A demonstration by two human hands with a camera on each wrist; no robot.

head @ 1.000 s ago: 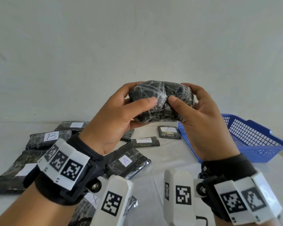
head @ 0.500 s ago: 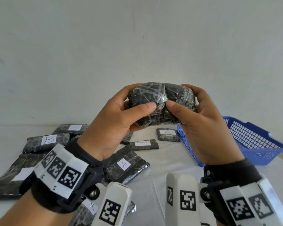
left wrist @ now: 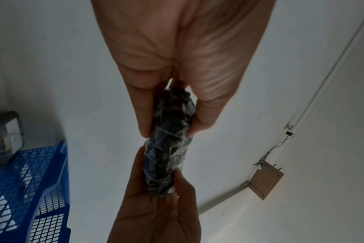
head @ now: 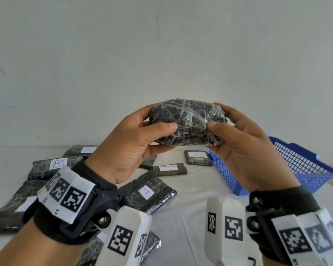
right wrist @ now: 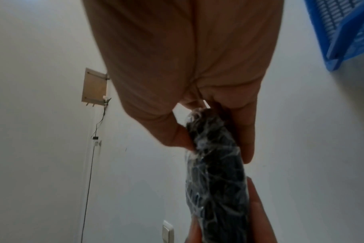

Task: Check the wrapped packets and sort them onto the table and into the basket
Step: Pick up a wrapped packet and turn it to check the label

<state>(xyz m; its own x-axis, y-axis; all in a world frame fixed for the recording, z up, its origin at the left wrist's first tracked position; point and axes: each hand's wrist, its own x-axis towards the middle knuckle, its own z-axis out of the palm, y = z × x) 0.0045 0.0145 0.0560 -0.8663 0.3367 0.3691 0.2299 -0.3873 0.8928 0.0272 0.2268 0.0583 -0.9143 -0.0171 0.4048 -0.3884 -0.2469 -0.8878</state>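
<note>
A dark packet wrapped in clear film is held up in the air above the table, no label showing on the side facing me. My left hand grips its left end, thumb across the front and fingers behind. My right hand grips the right end the same way. In the left wrist view the packet appears edge-on between both hands; the right wrist view shows the packet likewise. A blue mesh basket stands on the table to the right, below my right hand.
Several wrapped packets lie on the white table: one labelled B at left, one labelled A near my left wrist, another A beside the basket, and one marked IN PROGRESS in the middle.
Both hands have turned and tilted the packet a little while holding it up; the thumbs have moved apart along its front. The view has shifted slightly.
</note>
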